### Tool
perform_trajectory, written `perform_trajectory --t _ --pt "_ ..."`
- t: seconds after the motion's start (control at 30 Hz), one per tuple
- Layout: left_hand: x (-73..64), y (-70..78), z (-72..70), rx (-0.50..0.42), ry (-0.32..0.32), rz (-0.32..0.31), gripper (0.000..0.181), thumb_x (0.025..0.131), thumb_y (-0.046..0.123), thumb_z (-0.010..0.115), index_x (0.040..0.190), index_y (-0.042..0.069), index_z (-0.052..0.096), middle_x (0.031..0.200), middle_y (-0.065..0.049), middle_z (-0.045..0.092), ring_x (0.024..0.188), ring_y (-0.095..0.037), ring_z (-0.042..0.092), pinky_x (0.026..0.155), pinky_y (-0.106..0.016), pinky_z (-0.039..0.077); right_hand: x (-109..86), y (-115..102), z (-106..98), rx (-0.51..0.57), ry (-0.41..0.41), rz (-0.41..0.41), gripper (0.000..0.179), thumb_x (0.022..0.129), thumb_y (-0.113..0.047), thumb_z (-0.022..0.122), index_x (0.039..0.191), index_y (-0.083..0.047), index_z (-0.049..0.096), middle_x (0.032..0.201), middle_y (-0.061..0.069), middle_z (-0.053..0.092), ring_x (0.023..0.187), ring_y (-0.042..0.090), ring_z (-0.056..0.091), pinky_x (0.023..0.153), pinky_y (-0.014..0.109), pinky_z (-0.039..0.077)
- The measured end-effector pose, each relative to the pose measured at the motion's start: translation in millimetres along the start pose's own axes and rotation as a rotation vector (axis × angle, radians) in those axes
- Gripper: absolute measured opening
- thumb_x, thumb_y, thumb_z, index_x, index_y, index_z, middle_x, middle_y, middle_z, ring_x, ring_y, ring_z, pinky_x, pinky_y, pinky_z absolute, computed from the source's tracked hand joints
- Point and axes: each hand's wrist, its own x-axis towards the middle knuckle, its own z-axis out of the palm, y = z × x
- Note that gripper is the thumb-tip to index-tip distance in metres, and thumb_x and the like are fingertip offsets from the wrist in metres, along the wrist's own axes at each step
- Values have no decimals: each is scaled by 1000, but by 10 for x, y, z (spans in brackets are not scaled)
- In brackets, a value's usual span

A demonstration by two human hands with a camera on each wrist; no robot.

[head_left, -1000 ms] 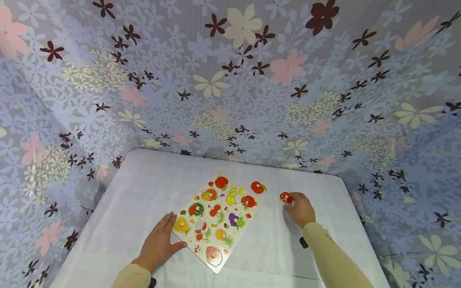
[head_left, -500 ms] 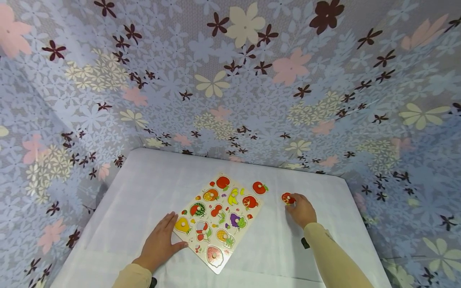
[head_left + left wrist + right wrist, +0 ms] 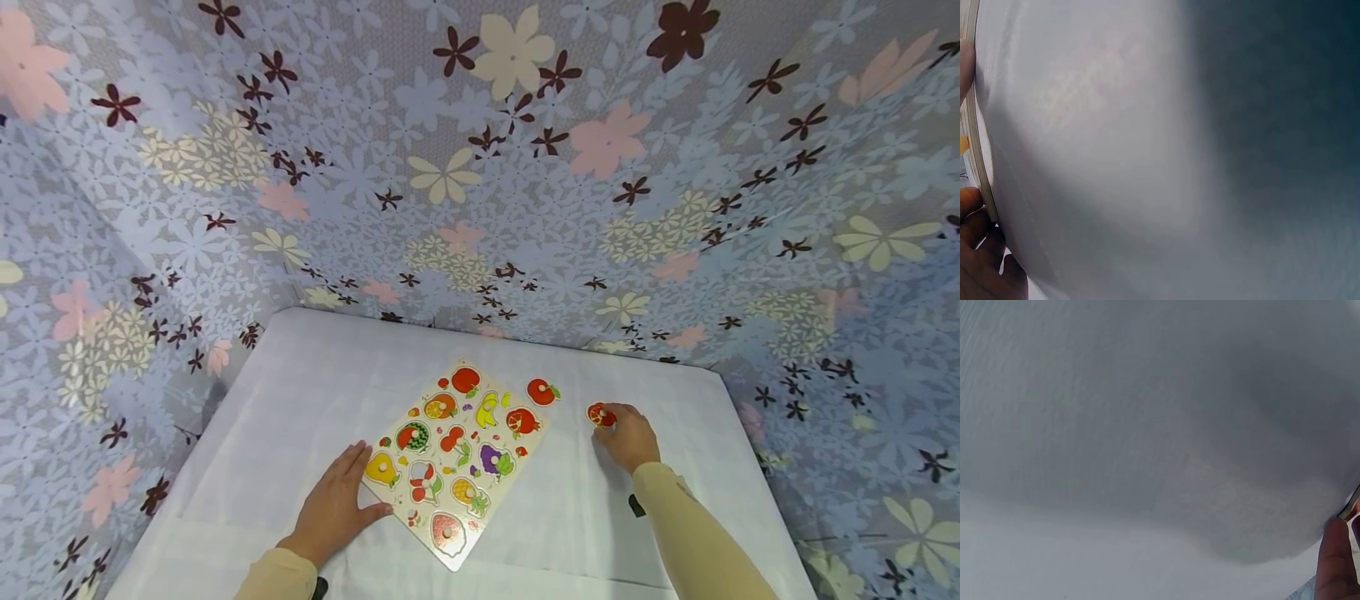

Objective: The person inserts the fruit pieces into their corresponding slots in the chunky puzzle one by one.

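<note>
A fruit puzzle board [image 3: 431, 442] lies slantwise on the white-covered table, with colourful fruit shapes across it. My left hand [image 3: 330, 504] rests at its left corner, fingers straight and thumb spread along the near edge. In the left wrist view, fingers [image 3: 979, 240] touch the board's edge [image 3: 982, 162]. Right of the board, my right hand [image 3: 630, 437] pinches a red pomegranate puzzle piece [image 3: 597, 414] low over the table. A fingertip [image 3: 1335, 556] shows at the piece's edge [image 3: 1351, 505] in the right wrist view. Beyond the board's right corner lies a loose red apple piece [image 3: 540, 392].
White cloth covers the table [image 3: 337, 367], whose far edge meets a floral curtain [image 3: 480, 208]. The curtain also rises along the left and right sides. Several knobbed pieces, such as the grapes [image 3: 491, 458] and watermelon [image 3: 412, 436], sit on the board.
The whole head view has shifted slightly. Both hands stay in place, the left at the board and the right pinching the pomegranate piece.
</note>
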Motion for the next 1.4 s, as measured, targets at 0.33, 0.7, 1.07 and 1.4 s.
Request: perform_trajectory --t 0.33,0.7,1.07,1.4 --pt "-4 8 2 -2 8 2 105 73 52 85 151 0 38 159 -15 32 144 -35 31 112 -51 35 -11 -18 39 -4 30 43 49 80 -14 80 125 1 65 127 27 57 109 45 56 99 60 46" --pt "-11 7 0 -5 6 3 105 73 52 85 151 0 39 158 -16 32 143 -35 31 112 -52 34 -31 -20 35 -17 -6 68 51 78 -16 84 123 1 67 128 27 56 110 45 56 99 59 46" --pt "-3 15 -8 -2 9 16 105 74 53 84 151 0 39 158 -16 33 143 -36 32 112 -52 34 -77 -7 38 0 39 51 52 77 -15 84 123 1 66 129 26 56 111 44 56 100 58 45" --pt "-11 -14 0 -8 12 27 104 74 54 84 151 -1 39 158 -17 33 142 -37 32 112 -53 34 -193 -175 1 60 52 17 51 77 -15 82 123 -1 66 129 22 56 112 40 56 101 57 45"
